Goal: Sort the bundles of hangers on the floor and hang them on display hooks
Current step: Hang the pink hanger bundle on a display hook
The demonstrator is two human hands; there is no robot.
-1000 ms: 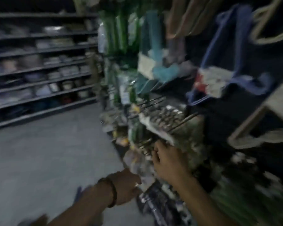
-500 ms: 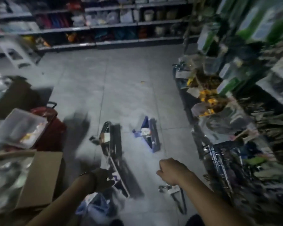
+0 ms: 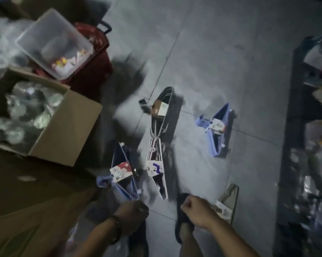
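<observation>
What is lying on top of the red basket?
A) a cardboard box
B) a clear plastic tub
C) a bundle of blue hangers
B: a clear tub lies tilted across the top of the red basket.

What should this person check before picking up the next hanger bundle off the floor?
1. Right hand free: ok, curled on nothing.
2. Left hand free: cannot tell, only its back shows.
3. Beige bundle reachable: ok, probably; it lies beside the right hand.
4. White bundle label legible: not ok, blurred.
5. Rack has room: cannot tell, blurred.
</observation>
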